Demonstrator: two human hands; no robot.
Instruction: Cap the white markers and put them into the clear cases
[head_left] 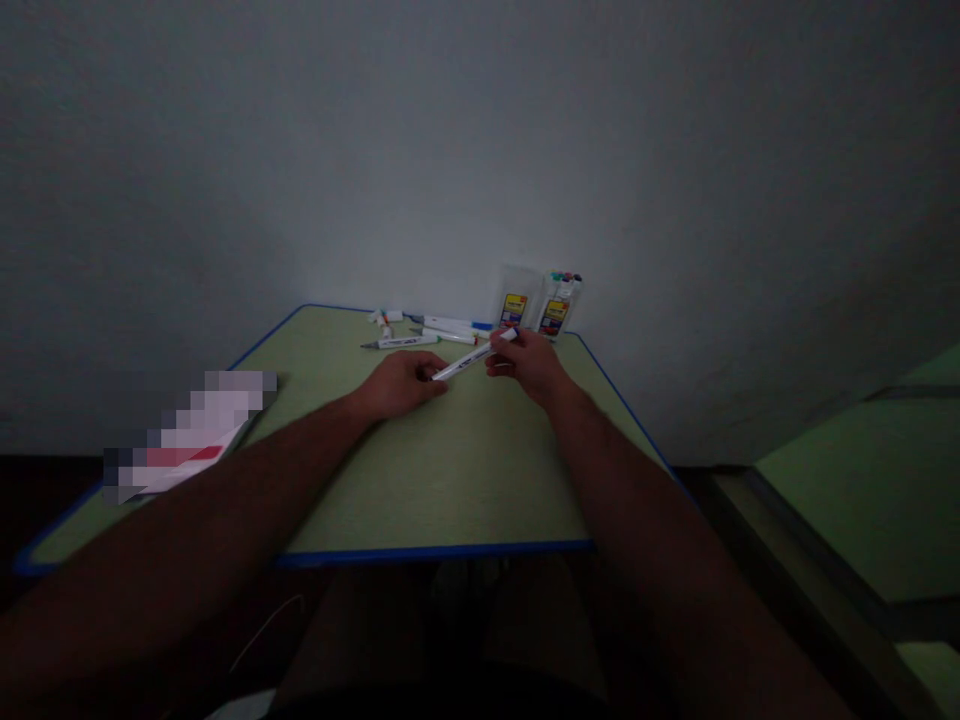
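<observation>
Between my two hands, a white marker (466,360) is held at a slant above the table. The fingers of my left hand (405,384) close around its lower left end. My right hand (529,362) grips the upper right end, where a dark tip shows. Beyond my left hand, several white markers (401,343) lie on the table, some with their grey nibs bare. Small white caps (384,325) lie among them. Behind my right hand stands a clear plastic case (517,292) with a yellow label. Beside it, a second clear case (559,306) holds several markers with coloured ends.
The pale green table (450,480) has a blue edge and stands against a grey wall (450,150). At its left side lies a flat white and red item (202,440), partly blurred out. Below the front edge, a thin cable (266,625) shows in the dark.
</observation>
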